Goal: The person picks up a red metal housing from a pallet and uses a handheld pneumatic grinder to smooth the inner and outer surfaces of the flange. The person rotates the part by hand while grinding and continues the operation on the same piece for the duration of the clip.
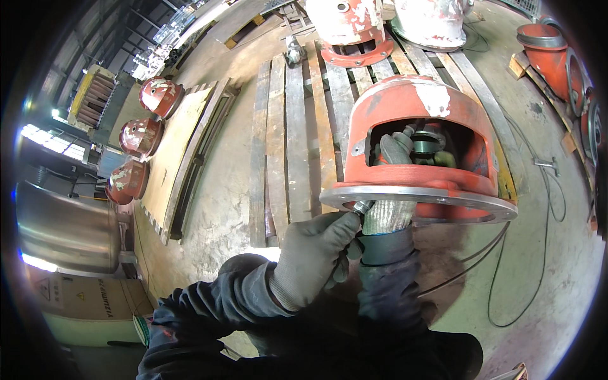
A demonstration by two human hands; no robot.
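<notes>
A red cast-metal housing (pixel 405 176) with patches of white filler stands before me, with a window cut in its side and a bare metal flange (pixel 443 201) at its near end. My left hand (pixel 307 256), in a grey glove, pinches a small shiny metal cylinder (pixel 362 207) just under the flange's near edge. Through the flange opening reaches my right hand (pixel 395 149); its gloved, curled fingers show in the window. Right beside them is a round metal ring (pixel 427 142). What the right fingers grip is hidden in shadow.
Slatted wooden pallets (pixel 294 145) lie under the housing. More castings (pixel 354 31) stand at the back, and red domes (pixel 140 136) line a pallet at the left. A cable (pixel 546 253) loops over the floor at the right, near red pipe parts (pixel 546 66).
</notes>
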